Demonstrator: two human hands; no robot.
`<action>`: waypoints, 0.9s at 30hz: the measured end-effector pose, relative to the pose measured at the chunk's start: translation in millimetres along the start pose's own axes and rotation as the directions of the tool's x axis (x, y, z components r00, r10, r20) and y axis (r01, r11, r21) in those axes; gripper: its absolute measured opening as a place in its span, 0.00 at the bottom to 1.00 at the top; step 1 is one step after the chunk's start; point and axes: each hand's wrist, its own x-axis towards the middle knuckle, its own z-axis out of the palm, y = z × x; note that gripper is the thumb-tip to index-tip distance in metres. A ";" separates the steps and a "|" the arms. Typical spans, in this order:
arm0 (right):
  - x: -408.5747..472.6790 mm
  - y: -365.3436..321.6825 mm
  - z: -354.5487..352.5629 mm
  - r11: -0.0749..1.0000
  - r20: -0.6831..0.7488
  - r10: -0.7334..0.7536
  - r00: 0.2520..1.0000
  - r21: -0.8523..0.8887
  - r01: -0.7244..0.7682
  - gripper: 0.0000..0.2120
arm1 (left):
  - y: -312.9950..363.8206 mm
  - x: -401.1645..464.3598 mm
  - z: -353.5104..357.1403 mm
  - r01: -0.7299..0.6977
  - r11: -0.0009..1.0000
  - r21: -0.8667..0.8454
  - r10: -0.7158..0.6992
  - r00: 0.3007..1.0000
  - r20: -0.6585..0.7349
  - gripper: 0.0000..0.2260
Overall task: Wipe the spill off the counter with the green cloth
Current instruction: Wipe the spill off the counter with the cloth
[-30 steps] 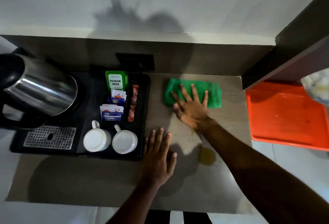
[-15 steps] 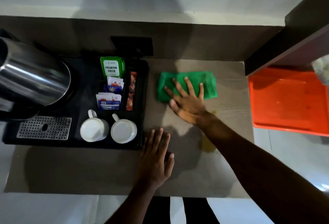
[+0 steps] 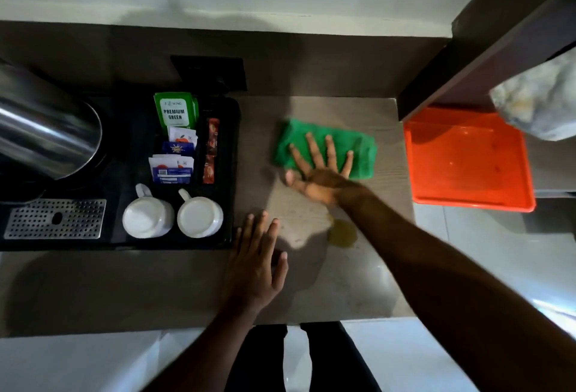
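A matte, wood-grained grey counter (image 3: 311,298) is seen from above, set against a pale wall. The right hand (image 3: 322,178) is laid flat with fingers spread on the green cloth (image 3: 358,145), a soft folded rectangle at the counter's back edge; nothing is pinched. Nearer the person than that hand, just beside the forearm, the spill (image 3: 342,233) is shown as a small glossy yellow puddle, not touched by the cloth. The left hand (image 3: 255,270) is pressed palm-down, fingers apart, on bare counter to the left of the spill. Compared with half a second earlier, the cloth and both hands are shown in much the same places. Left of the cloth, a black tray (image 3: 232,173) holds two white cups (image 3: 174,217), sachets, and a packet (image 3: 176,111) marked "PREMIUM GREEN". An orange plastic tray (image 3: 467,167) lies to the right.
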 end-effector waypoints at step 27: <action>51.7 -5.9 -28.4 0.946 -0.326 -0.270 0.906 -0.267 0.186 0.27 | 2.1 2.7 0.9 -0.013 0.998 0.061 0.017 0.998 -0.066 0.29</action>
